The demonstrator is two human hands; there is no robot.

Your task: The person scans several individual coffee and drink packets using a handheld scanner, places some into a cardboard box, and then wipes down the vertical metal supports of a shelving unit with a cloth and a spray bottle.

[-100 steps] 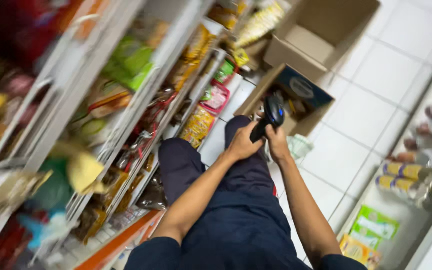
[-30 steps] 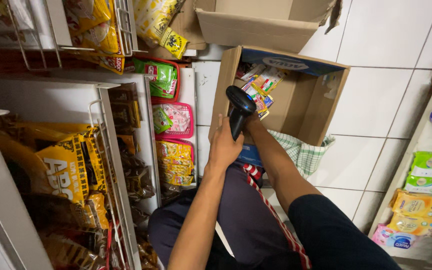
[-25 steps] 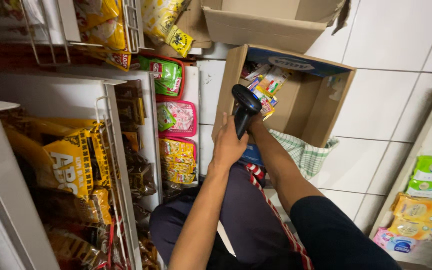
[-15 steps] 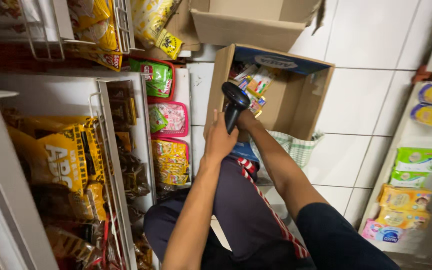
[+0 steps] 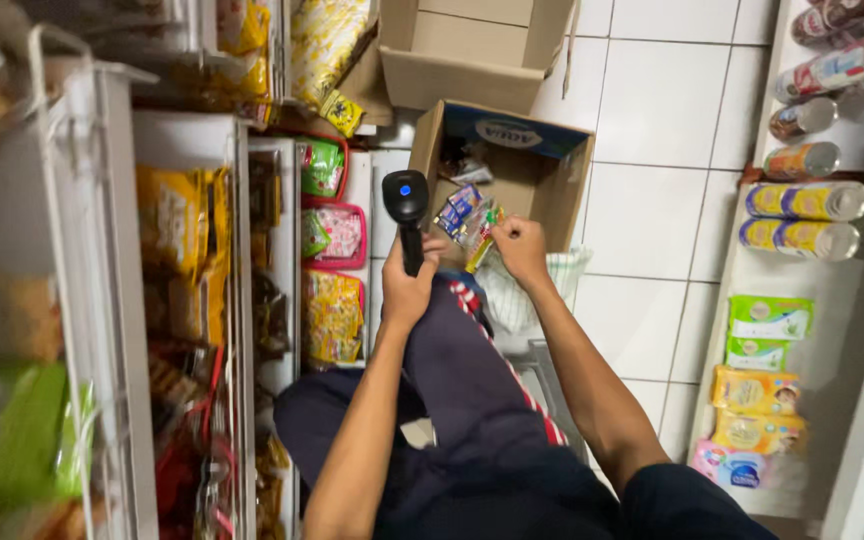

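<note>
While the left hand (image 5: pixel 407 292) stays wrapped around the black scanner (image 5: pixel 405 200) and the right hand (image 5: pixel 518 246) pinches 1 bundle of small packets (image 5: pixel 467 215) over the open cardboard box (image 5: pixel 552 180), the packets' codes should squarely face the scanner's head.

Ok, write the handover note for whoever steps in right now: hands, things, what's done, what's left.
Left hand: gripping the black handheld scanner upright, its blue light lit.
Right hand: closed on a small bunch of snack packets, held at the mouth of the open cardboard box.
The box stands on the white tiled floor in front of the knees; a second box lies beyond it. Shelves of packets stand on both sides.
Done: packets are in hand.
Left: the scanner isn't aimed at the packets yet; more goods remain in the box.
</note>
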